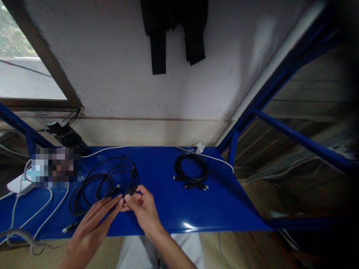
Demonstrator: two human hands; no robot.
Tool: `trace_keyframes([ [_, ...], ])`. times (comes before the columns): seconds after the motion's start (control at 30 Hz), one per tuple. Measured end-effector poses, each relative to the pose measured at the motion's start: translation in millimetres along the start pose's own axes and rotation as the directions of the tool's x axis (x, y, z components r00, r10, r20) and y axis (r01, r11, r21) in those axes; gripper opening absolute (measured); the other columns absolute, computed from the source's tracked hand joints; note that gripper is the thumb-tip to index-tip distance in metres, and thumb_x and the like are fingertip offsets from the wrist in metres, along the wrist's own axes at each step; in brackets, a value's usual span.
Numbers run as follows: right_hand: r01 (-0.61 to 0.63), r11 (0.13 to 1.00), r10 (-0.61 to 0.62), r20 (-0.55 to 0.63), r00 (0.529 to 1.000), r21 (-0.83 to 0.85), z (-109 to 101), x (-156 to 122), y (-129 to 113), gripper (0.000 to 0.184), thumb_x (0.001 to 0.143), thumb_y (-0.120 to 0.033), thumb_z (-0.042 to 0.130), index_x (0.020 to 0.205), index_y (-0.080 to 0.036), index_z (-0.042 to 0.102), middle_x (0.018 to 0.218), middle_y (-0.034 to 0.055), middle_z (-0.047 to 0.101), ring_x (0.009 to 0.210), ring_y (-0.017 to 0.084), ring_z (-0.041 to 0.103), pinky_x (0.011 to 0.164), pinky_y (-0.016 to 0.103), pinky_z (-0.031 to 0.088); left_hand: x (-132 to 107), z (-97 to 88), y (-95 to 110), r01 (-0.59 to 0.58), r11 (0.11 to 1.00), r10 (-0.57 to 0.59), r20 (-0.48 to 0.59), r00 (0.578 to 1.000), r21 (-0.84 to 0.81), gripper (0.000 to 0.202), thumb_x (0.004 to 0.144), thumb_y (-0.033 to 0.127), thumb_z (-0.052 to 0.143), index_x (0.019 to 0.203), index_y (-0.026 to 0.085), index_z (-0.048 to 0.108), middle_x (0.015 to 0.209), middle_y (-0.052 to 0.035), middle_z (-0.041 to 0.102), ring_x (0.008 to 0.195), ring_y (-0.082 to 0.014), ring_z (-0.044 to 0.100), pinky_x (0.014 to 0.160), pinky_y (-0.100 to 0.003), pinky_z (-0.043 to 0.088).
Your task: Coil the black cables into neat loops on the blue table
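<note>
A loosely coiled black cable (106, 179) lies on the blue table (168, 209), left of centre. My left hand (92, 224) reaches to its near edge with long fingers together, fingertips pinching a strand. My right hand (143, 209) meets it from the right, thumb and fingers closed on the same strand of cable. A loose plug end (70, 226) of a cable rests near the table's front edge by my left hand. A second black cable (191, 172), neatly coiled, lies on the table to the right, apart from both hands.
White cables (42, 209) and a white adapter (18, 184) lie at the table's left end, next to a blurred patch. A black device (66, 136) sits at the back left. Black clothing (174, 30) hangs on the wall. Blue frame bars (294, 136) rise at right.
</note>
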State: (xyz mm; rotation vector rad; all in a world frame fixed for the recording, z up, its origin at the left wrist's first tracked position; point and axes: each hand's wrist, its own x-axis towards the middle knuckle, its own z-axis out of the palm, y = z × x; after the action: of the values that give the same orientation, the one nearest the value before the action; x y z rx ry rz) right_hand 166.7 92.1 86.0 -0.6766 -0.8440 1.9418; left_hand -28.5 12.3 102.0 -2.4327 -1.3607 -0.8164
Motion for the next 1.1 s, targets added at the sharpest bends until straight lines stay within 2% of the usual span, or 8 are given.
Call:
trace_keyframes([
  [0.23, -0.236, 0.971, 0.235, 0.052, 0.971, 0.024, 40.4, 57.7, 97.4, 0.096, 0.041, -0.085, 0.1, 0.1, -0.021, 0.059, 0.082, -0.0005, 0.076, 0.075, 0.024, 0.08, 0.079, 0.044, 0.068, -74.8, -26.2, -70.7, -0.016, 0.998, 0.01, 0.107, 0.994, 0.056, 0.071, 0.106, 0.016, 0.054, 0.174, 0.035, 0.045, 0.156, -0.0055, 0.07, 0.13, -0.0276, 0.075, 0.103, -0.036, 0.068],
  [0.37, -0.286, 0.958, 0.288, 0.109, 0.952, -0.034, 34.9, 54.8, 115.0, 0.102, 0.043, -0.082, 0.101, 0.112, -0.018, 0.064, 0.093, 0.0025, 0.078, 0.091, 0.028, 0.083, 0.09, 0.047, 0.066, -87.7, -21.6, -80.7, -0.028, 0.996, 0.019, 0.111, 0.994, 0.084, 0.073, 0.105, 0.013, 0.054, 0.174, 0.035, 0.045, 0.151, -0.0059, 0.074, 0.123, -0.0254, 0.078, 0.1, -0.033, 0.068],
  [0.53, -0.284, 0.942, 0.305, 0.102, 0.947, -0.179, 6.4, 29.9, 85.7, 0.11, 0.062, -0.079, 0.097, 0.141, -0.016, 0.053, 0.108, 0.0123, 0.083, 0.096, 0.029, 0.085, 0.088, 0.043, 0.064, -87.0, -0.1, -76.1, -0.012, 0.995, -0.001, 0.124, 0.992, 0.104, 0.067, 0.109, 0.018, 0.056, 0.173, 0.033, 0.046, 0.151, -0.0071, 0.073, 0.124, -0.0244, 0.076, 0.105, -0.033, 0.064],
  [0.77, -0.033, 0.925, 0.074, 0.095, 0.993, -0.378, -55.0, -22.7, -15.4, 0.055, 0.099, -0.068, 0.075, 0.123, -0.018, 0.07, 0.111, 0.0132, 0.086, 0.1, 0.026, 0.083, 0.092, 0.04, 0.061, -81.5, 34.3, -58.2, 0.152, 0.988, -0.155, 0.095, 0.983, 0.039, 0.065, 0.111, 0.019, 0.055, 0.173, 0.035, 0.045, 0.152, -0.007, 0.072, 0.128, -0.025, 0.074, 0.109, -0.036, 0.063],
  [0.87, 0.084, 0.805, -0.14, -0.051, 0.989, -0.587, -91.9, -40.9, -52.4, 0.038, 0.108, -0.058, 0.067, 0.119, -0.022, 0.074, 0.107, 0.0107, 0.086, 0.104, 0.026, 0.082, 0.1, 0.042, 0.059, -64.4, 46.3, -42.3, 0.143, 0.99, -0.142, 0.084, 0.986, -0.006, 0.066, 0.112, 0.02, 0.054, 0.176, 0.034, 0.041, 0.148, -0.0091, 0.073, 0.126, -0.0255, 0.074, 0.108, -0.038, 0.063],
  [0.93, 0.146, 0.669, -0.349, -0.134, 0.928, -0.729, -121.4, -47.8, -70.6, 0.033, 0.111, -0.052, 0.063, 0.12, -0.023, 0.074, 0.108, 0.0105, 0.085, 0.104, 0.026, 0.08, 0.102, 0.043, 0.058, -45.9, 54.6, -30.1, 0.112, 0.993, -0.107, 0.097, 0.989, -0.04, 0.065, 0.112, 0.017, 0.053, 0.175, 0.032, 0.042, 0.141, -0.01, 0.076, 0.123, -0.0248, 0.075, 0.107, -0.037, 0.062],
  [1.03, 0.192, 0.281, -0.65, -0.04, 0.759, -0.94, -168.1, -52.3, -89.9, 0.029, 0.111, -0.045, 0.063, 0.126, -0.023, 0.074, 0.122, 0.0137, 0.08, 0.116, 0.03, 0.076, 0.106, 0.046, 0.058, -14.5, 68.7, -14.0, 0.066, 0.994, -0.054, 0.14, 0.989, -0.087, 0.062, 0.112, 0.013, 0.051, 0.172, 0.028, 0.048, 0.137, -0.0119, 0.077, 0.121, -0.0239, 0.074, 0.108, -0.037, 0.06],
  [1.1, 0.142, -0.001, -0.645, 0.109, 0.756, -0.99, -194.5, -54.3, -98.0, 0.036, 0.109, -0.044, 0.067, 0.139, -0.024, 0.072, 0.139, 0.0158, 0.075, 0.132, 0.033, 0.07, 0.114, 0.052, 0.055, 3.3, 77.7, -7.8, 0.045, 0.992, -0.026, 0.163, 0.986, -0.115, 0.059, 0.112, 0.012, 0.05, 0.169, 0.027, 0.053, 0.137, -0.0122, 0.077, 0.122, -0.0242, 0.074, 0.109, -0.038, 0.059],
])
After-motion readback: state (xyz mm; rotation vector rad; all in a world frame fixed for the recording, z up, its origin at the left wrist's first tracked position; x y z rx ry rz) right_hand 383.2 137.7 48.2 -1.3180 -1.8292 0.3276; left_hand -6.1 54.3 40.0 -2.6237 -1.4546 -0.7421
